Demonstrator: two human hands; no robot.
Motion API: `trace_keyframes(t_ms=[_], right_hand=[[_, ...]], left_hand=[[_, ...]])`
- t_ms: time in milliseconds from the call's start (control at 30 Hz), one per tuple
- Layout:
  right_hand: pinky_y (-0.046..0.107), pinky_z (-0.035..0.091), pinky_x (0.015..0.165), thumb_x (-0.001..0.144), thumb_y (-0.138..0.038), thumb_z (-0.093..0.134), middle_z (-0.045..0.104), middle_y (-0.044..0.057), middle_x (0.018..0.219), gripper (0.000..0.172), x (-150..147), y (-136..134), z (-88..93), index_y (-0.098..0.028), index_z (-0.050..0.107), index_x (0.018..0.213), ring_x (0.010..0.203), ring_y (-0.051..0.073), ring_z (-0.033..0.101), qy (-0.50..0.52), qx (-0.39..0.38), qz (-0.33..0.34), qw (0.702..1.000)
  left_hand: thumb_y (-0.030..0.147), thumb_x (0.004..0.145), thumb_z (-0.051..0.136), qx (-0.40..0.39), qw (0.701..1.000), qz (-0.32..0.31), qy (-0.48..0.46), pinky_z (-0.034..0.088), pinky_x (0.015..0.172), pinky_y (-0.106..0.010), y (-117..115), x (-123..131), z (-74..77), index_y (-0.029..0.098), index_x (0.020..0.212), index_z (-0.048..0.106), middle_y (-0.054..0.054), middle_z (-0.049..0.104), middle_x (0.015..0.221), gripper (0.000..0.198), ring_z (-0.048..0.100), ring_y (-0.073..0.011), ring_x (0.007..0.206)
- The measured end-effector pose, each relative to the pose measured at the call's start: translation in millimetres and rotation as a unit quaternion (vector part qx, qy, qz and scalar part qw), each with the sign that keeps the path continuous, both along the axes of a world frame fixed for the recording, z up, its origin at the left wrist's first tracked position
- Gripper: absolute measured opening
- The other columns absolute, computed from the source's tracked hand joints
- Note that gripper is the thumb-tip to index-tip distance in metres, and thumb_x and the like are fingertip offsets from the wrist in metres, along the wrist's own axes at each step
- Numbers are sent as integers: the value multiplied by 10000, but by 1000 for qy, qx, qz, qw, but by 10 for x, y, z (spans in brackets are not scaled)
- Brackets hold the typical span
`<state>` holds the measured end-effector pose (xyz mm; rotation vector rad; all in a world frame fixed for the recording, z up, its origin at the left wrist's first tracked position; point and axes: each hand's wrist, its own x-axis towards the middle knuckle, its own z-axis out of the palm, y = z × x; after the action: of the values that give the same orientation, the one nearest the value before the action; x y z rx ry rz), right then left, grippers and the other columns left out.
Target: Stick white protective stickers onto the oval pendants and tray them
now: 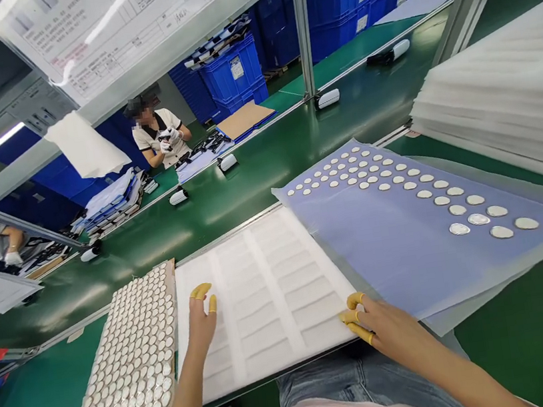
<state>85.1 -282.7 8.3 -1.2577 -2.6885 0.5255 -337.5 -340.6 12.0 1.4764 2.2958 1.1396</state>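
Observation:
A white foam sheet lies in front of me, with rows of faint slot-like shapes showing through. My left hand is over its left part, yellow finger covers on the tips, thumb and fingers apart and holding nothing. At the sheet's near right corner is my right hand, also in yellow finger covers. Its fingers are spread and bent at the edge, with no object visible in them. Left of the sheet, a board bears many round white discs in tight rows. To the right, a bluish translucent sheet carries more discs.
A tall stack of white foam sheets stands at the right. Beyond runs a green conveyor belt with several white-and-black devices. Metal posts and a hanging document rise ahead. A co-worker sits across, near blue crates.

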Motion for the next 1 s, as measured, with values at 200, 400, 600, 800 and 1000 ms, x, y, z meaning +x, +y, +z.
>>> trace_keyframes(t_ms=[200,400,600,800,1000], right_hand=[[276,468,600,927,-170,585,711,74,1022,215,-116,-31,65,-204,788,868,714,179,712,-34,-10,-41,999],[297,449,605,821,-32,631,717,144,939,150,-365,0,85,-120,751,808,761,221,722,-72,-10,-84,994],[319,444,705,816,-37,647,715,128,877,162,-324,73,90,-144,756,764,823,221,712,-55,9,-45,997],[358,439,750,838,-84,660,720,117,863,163,-274,65,42,-175,777,769,856,252,703,-44,16,-14,999],[371,474,744,893,-35,585,728,140,986,218,-291,87,-3,-164,760,904,847,264,717,-52,18,-53,997]], left_hand=[[270,949,520,-9,973,-227,29,371,1177,-508,482,860,5,280,1231,614,-103,537,1356,297,499,-249,1325],[247,975,495,-22,929,-366,44,414,1156,-522,905,1543,30,277,1284,559,-122,488,1387,317,494,-243,1342],[217,975,484,-53,906,-418,44,445,1138,-532,983,1823,-5,286,1280,553,-126,499,1374,320,495,-241,1347],[184,957,497,-66,900,-429,40,449,1134,-529,1093,1867,-102,276,1245,574,-117,526,1349,312,518,-231,1321],[151,937,519,-44,896,-437,69,448,1129,-489,1525,1931,-80,236,1191,606,-116,569,1299,282,549,-218,1266]])
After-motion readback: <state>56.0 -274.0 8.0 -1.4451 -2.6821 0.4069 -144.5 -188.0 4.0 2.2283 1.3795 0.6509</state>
